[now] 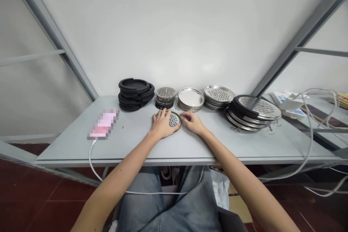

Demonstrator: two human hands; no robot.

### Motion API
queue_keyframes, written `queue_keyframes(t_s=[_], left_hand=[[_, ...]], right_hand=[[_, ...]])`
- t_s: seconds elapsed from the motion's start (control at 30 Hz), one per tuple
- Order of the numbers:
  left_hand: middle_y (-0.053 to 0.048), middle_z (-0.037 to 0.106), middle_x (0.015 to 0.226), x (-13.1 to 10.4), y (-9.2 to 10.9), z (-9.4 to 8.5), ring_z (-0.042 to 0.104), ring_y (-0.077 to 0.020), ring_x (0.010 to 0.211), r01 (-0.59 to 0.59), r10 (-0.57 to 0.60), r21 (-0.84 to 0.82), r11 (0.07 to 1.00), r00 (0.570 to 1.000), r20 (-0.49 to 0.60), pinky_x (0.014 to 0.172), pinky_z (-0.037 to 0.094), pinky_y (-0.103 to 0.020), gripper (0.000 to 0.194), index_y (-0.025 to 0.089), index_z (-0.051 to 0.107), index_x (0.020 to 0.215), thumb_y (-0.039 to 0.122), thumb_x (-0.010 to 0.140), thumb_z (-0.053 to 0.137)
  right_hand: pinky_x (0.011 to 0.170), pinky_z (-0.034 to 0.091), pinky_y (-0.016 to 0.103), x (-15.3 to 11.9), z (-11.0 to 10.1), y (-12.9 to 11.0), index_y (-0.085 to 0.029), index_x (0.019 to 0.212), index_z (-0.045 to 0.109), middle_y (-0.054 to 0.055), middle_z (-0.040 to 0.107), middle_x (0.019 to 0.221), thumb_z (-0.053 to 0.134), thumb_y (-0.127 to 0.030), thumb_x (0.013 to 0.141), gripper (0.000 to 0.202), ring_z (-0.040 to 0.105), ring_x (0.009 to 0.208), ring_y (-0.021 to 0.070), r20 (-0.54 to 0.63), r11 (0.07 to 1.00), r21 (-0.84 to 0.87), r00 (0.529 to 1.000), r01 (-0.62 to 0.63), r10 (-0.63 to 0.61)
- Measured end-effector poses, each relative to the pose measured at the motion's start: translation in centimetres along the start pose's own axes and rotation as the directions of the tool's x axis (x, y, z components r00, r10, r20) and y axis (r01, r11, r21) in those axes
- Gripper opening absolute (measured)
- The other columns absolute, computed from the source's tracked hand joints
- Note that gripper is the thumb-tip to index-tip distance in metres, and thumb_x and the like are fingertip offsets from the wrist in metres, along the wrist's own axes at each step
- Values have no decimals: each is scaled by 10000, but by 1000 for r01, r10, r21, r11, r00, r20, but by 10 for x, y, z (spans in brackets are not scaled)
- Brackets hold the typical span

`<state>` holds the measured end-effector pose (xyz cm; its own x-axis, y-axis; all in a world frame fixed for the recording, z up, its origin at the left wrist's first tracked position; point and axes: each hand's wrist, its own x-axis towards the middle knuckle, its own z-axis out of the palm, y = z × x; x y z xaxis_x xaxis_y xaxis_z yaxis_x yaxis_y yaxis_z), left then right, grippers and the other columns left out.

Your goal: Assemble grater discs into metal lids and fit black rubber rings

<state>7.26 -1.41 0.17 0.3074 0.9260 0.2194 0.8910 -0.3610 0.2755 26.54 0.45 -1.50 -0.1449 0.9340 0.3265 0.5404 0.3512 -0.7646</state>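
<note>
Flat on the grey table lies a round metal grater disc [174, 119] with a raised rim. My left hand [163, 124] rests on its left part, fingers spread, palm down. At the disc's right edge is my right hand [193, 122], its fingers curled with the fingertips near the rim; whether they pinch anything is hidden. Just behind stand a stack of small perforated discs [165, 94], a stack of shallow metal lids [191, 98] and a stack of rimmed grater discs [219, 95]. Small wire clips [177, 107] lie between the first two stacks.
Black rings [135, 92] are piled at the back left. A phone [104, 125] with a white cable lies on the left. Larger assembled graters [255, 110] with wire hooks are stacked on the right, before a white box [289, 103] and looped cables. Metal frame posts flank the table.
</note>
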Motion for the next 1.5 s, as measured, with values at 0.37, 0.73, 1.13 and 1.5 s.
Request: queue_keyframes(t_s=[0.37, 0.73, 1.13, 1.5], left_hand=[[-171, 370, 1514, -2, 0, 0, 295, -382, 1398, -11, 11, -6, 1000, 999, -34, 1108, 224, -578, 746, 210, 392, 1417, 633, 820, 536], [-147, 386, 1509, -3, -1, 2, 286, -409, 1397, -25, 24, -16, 1000, 999, -31, 1098, 224, -594, 690, 240, 428, 1390, 631, 831, 526], [-154, 404, 1490, -4, 1, 0, 293, -390, 1392, -23, 22, -39, 999, 999, -39, 1108, 218, -582, 685, 218, 420, 1381, 607, 831, 542], [-177, 391, 1494, -3, 2, 2, 277, -403, 1399, -17, 17, -29, 999, 999, -30, 1106, 203, -602, 718, 185, 403, 1399, 613, 835, 528]], right_hand=[[913, 492, 356, 4, 6, -1, -135, 1031, 709, 117, 715, 1079, 703, -234, 691, 355, 653, 995, 241, 14, 993, -108, 998, -53, 55], [700, 452, 268, 8, 4, -10, -169, 877, 716, 48, 704, 823, 671, -280, 706, 209, 627, 751, 180, 28, 947, -312, 996, -75, 88], [573, 325, 248, 1, 9, -14, -227, 928, 672, -8, 700, 730, 591, -275, 762, 190, 599, 682, 156, 31, 916, -383, 989, -123, 146], [575, 313, 255, 1, 10, -16, -225, 922, 677, 14, 705, 771, 570, -262, 776, 185, 598, 712, 170, 39, 898, -425, 989, -111, 141]])
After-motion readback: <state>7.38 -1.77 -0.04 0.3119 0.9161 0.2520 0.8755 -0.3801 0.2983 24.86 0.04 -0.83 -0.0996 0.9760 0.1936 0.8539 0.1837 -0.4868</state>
